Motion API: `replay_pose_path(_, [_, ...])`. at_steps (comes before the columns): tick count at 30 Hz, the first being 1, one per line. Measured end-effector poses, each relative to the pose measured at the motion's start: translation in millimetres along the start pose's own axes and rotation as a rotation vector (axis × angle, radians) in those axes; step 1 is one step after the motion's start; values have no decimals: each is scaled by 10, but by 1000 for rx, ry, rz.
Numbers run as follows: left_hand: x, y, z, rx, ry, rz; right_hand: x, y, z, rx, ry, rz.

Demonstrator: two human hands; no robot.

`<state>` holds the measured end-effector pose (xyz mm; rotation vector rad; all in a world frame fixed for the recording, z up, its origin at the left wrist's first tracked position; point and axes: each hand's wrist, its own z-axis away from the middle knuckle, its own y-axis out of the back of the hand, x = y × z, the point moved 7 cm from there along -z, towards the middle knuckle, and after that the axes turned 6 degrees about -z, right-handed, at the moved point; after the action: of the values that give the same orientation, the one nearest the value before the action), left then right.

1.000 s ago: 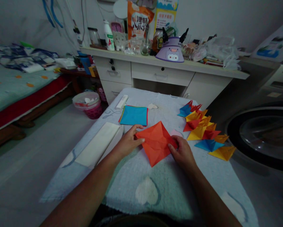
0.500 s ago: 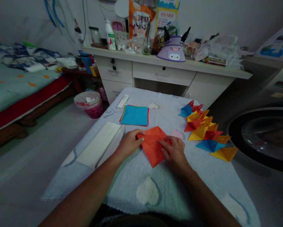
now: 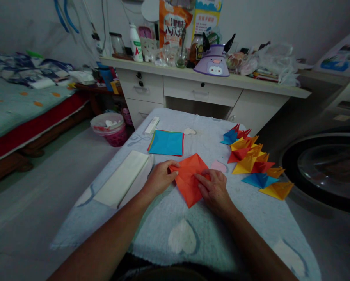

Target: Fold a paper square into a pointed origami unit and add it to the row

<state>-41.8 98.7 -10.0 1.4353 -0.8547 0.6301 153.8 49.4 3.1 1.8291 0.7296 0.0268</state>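
Centrally, the orange creased paper square (image 3: 188, 179) lies on the pale blue towel-covered table (image 3: 175, 230). The left hand (image 3: 160, 178) pinches its left corner with curled fingers. The right hand (image 3: 214, 191) is open and pressed flat on its right half, hiding that part. A second ago the sheet was spread wider, with the right hand out at its right corner. Behind it lies a stack of square papers with a blue top sheet (image 3: 166, 142); to its right is a row of folded red, yellow and blue paper pieces (image 3: 252, 160). Far behind it, an orange snack bag (image 3: 172, 25) bears large Chinese characters, too blurred to read. A white bottle (image 3: 135, 39) there shows a red "A"; the rest is illegible.
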Motion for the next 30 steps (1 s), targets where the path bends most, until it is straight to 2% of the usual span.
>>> replay_pose_path(8, [90, 4, 31, -23, -22, 72, -17, -55, -16, -83, -14, -6])
replay_pose_path(16, [305, -8, 105, -51, -147, 57, -65, -67, -36, -142, -24, 0])
replay_pose_path(22, [474, 54, 155, 31, -260, -68, -80, -58, -41, -146, -13, -23])
replay_pose_path(30, [521, 61, 193, 69, -311, -90, -98, -28, -52, -108, -16, -96])
